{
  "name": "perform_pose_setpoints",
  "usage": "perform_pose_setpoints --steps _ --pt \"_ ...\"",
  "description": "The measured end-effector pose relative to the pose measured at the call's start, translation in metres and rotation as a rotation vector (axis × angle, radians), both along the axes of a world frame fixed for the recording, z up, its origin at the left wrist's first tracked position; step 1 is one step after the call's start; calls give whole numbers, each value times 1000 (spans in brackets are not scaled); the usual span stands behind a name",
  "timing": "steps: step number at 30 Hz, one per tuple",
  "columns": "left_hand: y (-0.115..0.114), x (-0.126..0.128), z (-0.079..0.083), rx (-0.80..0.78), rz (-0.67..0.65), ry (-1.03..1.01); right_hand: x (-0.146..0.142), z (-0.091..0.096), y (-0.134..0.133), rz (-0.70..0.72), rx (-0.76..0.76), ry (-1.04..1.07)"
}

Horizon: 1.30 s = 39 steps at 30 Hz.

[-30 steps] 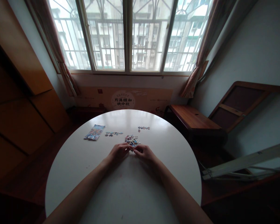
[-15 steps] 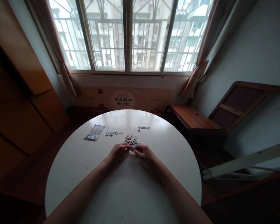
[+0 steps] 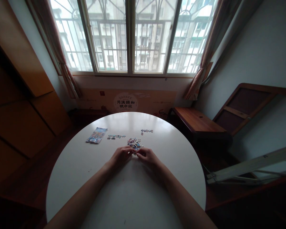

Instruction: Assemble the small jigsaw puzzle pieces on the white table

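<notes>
Two hands of mine meet in the head view, the only one I have, low over the near edge of a heap of loose puzzle pieces (image 3: 134, 143). My left hand (image 3: 121, 154) and my right hand (image 3: 146, 155) are both drawn narrow, their tips close together around a small puzzle piece (image 3: 134, 154). Whether each has a firm pinch on it, or one merely steadies it, I cannot tell; my fingers hide too much.

The heap lies just beyond my fingertips on the white round table (image 3: 133, 197), and that nearness is my main worry. If I push forward or let my knuckles dip, I could knock loose pieces out of the heap. The piece at my fingertips is tiny, so uneven pressure from the two sides might twist it or make it spring away, and one dropped among so many would be hard to pick out again.

Farther off, a jagged row of pieces (image 3: 116, 136) sits left of the heap, and a shorter row (image 3: 147, 130) lies beyond it to the right. A careless sweep of either hand could break their line. A printed packet (image 3: 97, 135) rests left of the jagged row; sliding it rightward might shove those pieces askew.
</notes>
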<state>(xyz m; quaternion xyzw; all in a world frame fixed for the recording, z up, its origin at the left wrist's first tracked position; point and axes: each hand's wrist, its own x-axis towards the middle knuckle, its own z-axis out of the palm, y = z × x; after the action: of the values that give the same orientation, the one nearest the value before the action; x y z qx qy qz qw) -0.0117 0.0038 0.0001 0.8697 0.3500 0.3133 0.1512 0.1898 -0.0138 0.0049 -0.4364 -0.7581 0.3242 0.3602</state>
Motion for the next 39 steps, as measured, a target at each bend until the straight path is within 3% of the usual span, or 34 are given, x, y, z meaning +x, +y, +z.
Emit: perform_pose_setpoints --steps 39 --pt "1 0 -1 37 1 12 -1 0 0 6 4 1"
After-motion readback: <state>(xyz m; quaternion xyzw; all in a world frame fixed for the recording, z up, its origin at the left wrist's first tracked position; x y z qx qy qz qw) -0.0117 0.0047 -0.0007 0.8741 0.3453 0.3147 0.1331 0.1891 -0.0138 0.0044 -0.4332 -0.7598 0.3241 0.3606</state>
